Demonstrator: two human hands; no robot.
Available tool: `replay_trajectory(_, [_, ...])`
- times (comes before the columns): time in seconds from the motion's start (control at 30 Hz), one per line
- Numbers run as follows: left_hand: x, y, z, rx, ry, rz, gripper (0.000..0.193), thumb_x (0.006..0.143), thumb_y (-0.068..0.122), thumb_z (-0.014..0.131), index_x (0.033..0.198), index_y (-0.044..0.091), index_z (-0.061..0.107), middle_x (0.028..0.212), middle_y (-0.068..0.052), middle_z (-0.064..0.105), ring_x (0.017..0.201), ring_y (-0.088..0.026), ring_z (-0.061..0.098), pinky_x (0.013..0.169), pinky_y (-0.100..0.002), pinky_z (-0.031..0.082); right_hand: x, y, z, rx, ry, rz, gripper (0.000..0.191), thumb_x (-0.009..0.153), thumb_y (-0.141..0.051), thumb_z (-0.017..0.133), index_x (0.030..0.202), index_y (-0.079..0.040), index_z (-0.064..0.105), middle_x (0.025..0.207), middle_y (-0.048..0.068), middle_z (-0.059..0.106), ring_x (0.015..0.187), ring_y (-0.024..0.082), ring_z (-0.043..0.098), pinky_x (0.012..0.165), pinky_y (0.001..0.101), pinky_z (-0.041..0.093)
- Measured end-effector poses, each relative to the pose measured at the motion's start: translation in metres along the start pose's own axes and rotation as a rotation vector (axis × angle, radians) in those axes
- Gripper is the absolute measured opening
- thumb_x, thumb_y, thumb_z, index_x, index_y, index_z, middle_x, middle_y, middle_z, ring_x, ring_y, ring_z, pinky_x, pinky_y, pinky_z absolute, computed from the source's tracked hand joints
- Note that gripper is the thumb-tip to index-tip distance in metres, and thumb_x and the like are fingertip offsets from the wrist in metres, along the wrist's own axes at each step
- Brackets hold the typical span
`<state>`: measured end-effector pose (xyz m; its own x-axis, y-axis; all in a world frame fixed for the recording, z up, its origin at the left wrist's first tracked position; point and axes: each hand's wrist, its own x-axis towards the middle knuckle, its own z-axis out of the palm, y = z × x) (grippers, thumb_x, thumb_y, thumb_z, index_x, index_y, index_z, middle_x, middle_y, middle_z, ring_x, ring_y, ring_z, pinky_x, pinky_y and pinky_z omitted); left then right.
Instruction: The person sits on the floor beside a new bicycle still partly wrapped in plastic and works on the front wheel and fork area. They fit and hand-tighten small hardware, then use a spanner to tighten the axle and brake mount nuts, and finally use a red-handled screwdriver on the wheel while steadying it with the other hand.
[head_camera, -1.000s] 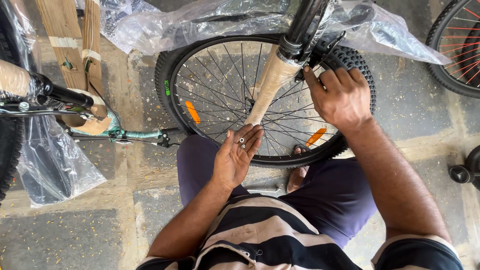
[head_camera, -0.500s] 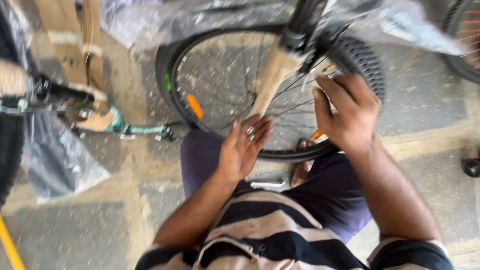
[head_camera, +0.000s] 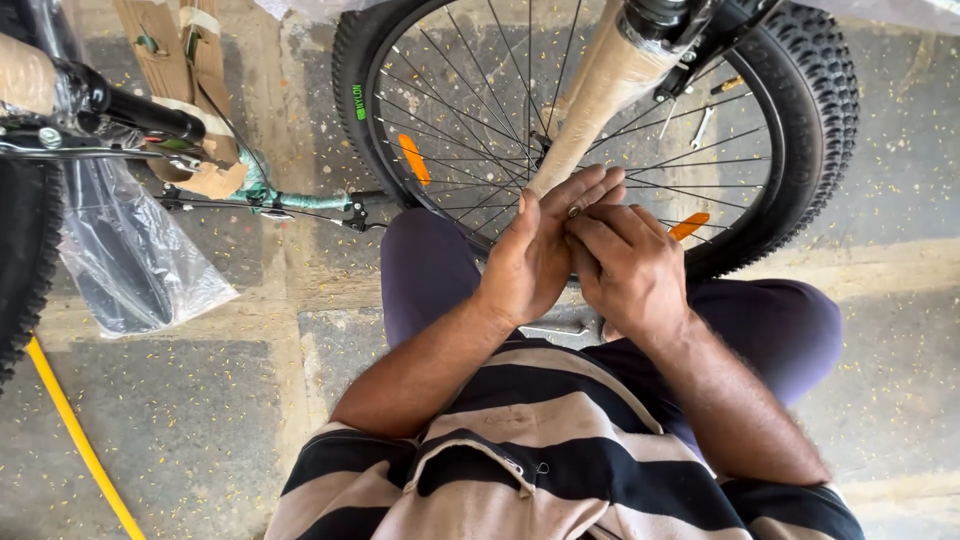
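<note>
Head view, looking down: the left hand (head_camera: 535, 255) is lying open, palm up, fingers stretched toward the wrapped fork leg (head_camera: 600, 95) of a bicycle. The right hand (head_camera: 630, 270) is pressing against it, fingertips pinched on a small metal part (head_camera: 573, 212) at the left palm's edge; what the part is cannot be told. Both hands are hovering just in front of the spoked front wheel (head_camera: 800, 110), above the person's knees. A yellow hose (head_camera: 80, 440) is lying on the concrete floor (head_camera: 180, 420).
</note>
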<state>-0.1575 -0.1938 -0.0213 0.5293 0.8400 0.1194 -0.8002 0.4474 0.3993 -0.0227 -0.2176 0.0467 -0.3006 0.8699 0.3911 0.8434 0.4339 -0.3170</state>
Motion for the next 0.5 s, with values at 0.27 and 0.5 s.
replay_trajectory(0.27, [-0.001, -0.003, -0.009, -0.074, -0.008, -0.003, 0.086, 0.106, 0.069, 0.037, 0.159, 0.002, 0.038, 0.166, -0.017, 0.04, 0.159, -0.03, 0.034, 0.135, -0.048, 0.025, -0.007, 0.009, -0.008, 0.304, 0.047, 0.266, 0.022, 0.091, 0.001, 0.076, 0.112, -0.007, 0.076, 0.103, 0.013, 0.068, 0.083, 0.025, 0.07, 0.067, 0.0349, 0.057])
replay_trajectory(0.5, [0.001, -0.006, -0.005, 0.02, 0.009, -0.068, 0.089, 0.105, 0.071, 0.037, 0.159, 0.001, 0.037, 0.163, -0.016, 0.042, 0.151, -0.03, 0.038, 0.129, -0.048, 0.028, -0.003, 0.013, -0.009, 0.144, 0.032, 0.073, 0.025, 0.088, 0.002, 0.075, 0.112, -0.007, 0.075, 0.114, 0.01, 0.07, 0.099, 0.027, 0.073, 0.082, 0.0375, 0.062])
